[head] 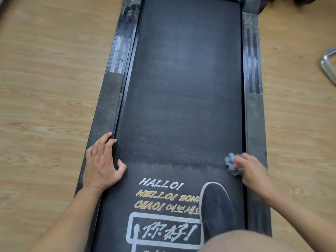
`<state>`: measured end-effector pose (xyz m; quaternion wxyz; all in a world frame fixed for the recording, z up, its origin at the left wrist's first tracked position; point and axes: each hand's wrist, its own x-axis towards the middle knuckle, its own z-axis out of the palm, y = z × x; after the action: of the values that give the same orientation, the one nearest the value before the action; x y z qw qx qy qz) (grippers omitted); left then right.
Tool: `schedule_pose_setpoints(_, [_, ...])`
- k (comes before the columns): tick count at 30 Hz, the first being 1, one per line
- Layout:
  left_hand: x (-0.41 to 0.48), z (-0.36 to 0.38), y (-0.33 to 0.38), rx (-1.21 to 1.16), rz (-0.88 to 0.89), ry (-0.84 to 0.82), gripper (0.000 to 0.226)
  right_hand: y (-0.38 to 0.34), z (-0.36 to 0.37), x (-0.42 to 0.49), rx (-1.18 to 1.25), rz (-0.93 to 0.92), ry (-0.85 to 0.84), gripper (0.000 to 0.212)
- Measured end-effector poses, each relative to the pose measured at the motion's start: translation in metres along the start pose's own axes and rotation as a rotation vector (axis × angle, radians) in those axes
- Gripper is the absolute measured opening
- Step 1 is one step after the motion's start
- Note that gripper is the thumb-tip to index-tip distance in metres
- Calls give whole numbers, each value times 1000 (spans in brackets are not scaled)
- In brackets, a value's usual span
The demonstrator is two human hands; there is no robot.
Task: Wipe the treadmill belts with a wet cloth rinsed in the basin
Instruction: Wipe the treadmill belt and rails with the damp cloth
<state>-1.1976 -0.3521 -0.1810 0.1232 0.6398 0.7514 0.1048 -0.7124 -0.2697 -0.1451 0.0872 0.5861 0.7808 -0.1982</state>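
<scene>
The cloth (pixel 231 163) is a small blue wad pressed on the belt (pixel 187 88) at its right edge, just beside the right rail (pixel 253 115). My right grip (pixel 252 171) is curled round it, fingers bunched over the top. That is the first risk: wadded so small, it touches little of the belt, so I judge a stroke would leave streaks. So near the seam between belt and rail, a loose corner could also catch there.

My left grip (pixel 101 164) lies spread and flat, holding nothing, across the belt's left edge and the left rail (pixel 107 99). My shoe (pixel 216 210) stands on the belt beside the printed greetings (pixel 160 183). With weight on both, a hard push could make the belt roll and tip me toward the wooden floor (pixel 45 88). A wet belt would be slippery underfoot. The basin is not in view.
</scene>
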Motion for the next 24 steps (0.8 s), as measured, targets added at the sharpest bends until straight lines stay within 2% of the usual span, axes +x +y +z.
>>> schedule_pose_setpoints(2, [0, 0, 0, 15, -2, 10, 69, 13, -1, -1, -38, 42, -35, 58])
schedule_pose_setpoints(8, [-1, 0, 7, 97, -4, -6, 69, 15, -13, 13, -66, -26, -188, 39])
schedule_pose_setpoints(17, [-13, 7, 11, 178, 19, -72, 81, 5, -23, 21, -7, 29, -282, 38])
schedule_pose_setpoints(24, [-14, 2, 15, 129, -3, -82, 81, -3, -36, 25, -13, 80, -318, 37])
